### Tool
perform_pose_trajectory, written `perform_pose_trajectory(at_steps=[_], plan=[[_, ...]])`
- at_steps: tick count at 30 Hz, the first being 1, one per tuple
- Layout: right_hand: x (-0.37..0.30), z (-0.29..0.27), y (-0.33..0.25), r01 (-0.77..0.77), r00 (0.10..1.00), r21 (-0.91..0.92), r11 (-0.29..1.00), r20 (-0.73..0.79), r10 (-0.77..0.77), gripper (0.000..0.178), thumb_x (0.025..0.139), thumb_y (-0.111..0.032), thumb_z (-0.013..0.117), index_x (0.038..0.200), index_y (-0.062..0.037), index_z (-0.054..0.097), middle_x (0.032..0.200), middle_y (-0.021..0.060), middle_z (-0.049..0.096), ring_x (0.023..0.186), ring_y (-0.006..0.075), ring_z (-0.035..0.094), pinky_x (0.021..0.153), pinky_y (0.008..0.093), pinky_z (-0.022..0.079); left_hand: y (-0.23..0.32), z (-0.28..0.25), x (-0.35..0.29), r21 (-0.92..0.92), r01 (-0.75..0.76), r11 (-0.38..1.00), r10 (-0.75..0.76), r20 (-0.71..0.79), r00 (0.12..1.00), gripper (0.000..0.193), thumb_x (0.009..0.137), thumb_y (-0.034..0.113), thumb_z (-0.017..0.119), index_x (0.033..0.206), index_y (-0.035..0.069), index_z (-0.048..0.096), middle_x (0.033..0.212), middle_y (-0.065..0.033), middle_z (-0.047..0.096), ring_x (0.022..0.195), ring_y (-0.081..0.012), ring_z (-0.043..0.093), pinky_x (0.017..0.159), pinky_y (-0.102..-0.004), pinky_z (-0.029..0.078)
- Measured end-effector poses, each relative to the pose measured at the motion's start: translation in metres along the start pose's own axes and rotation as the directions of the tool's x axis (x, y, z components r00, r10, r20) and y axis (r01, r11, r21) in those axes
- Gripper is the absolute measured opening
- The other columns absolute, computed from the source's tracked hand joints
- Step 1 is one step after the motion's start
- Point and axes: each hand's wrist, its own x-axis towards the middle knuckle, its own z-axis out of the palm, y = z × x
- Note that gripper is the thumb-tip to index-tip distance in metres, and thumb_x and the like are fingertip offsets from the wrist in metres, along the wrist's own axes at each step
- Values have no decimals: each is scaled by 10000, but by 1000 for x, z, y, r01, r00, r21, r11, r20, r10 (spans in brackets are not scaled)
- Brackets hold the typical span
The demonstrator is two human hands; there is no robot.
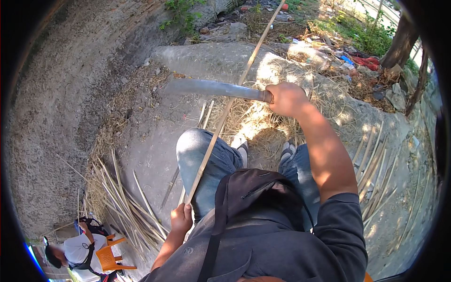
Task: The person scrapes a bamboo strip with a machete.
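Note:
My right hand (pixel 287 99) is closed round the handle of a machete (pixel 211 88), whose long, slightly curved blade points left. The blade crosses a long bamboo strip (pixel 220 126); whether the two touch I cannot tell. Low on the left, my left hand (pixel 182 217) grips the near end of that strip. From there it slants up past my left knee and away toward the far edge of the view. Pale curled shavings (pixel 263 120) are heaped on the ground between and beyond my feet.
Many bamboo strips lie in a pile (pixel 124 202) at the left, and another bundle (pixel 376 171) is at the right. A person (pixel 80 249) sits near an orange chair (pixel 109 257) at the lower left. A tree trunk (pixel 400 42) and litter stand at the far right.

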Motion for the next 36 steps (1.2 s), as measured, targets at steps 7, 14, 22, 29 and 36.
perform_pose_trajectory(at_steps=[7,14,22,29,36], plan=[[14,1,22,-150,988,93,984,36,148,215,823,-152,655,1028,-149,719,973,142,747,989,354,710,870,487,558,-5,3,1,52,-17,998,18,-20,1000,515,1045,423,530,756,-2,571,630,-253,583,623,-477,633,572,-517,482],[12,4,16,-145,989,70,987,51,141,249,831,-156,655,1071,-144,722,1000,162,746,992,363,713,888,496,553,-1,-3,0,47,28,998,-28,7,1000,522,1041,435,528,759,-3,563,650,-256,598,636,-481,639,581,-523,485],[8,-7,21,-33,999,14,999,-14,33,175,799,-136,682,970,-115,708,932,163,744,939,372,717,847,496,554,-5,1,5,-2,-9,1000,9,9,1000,524,1049,444,511,770,5,577,620,-233,585,610,-464,636,565,-510,483],[5,-7,42,-205,976,135,969,-44,212,188,823,-182,668,994,-119,715,973,145,742,979,368,705,856,491,548,0,-6,3,37,-22,999,22,-1,1000,552,1054,460,498,760,-1,573,618,-236,583,608,-468,626,565,-510,474],[-10,-8,-21,197,980,-119,973,52,-192,178,829,-168,690,1005,-140,700,907,125,731,945,349,711,853,496,545,5,-7,3,-33,-30,999,32,34,999,568,1064,462,472,766,-14,557,620,-242,546,596,-456,592,558,-489,441]])
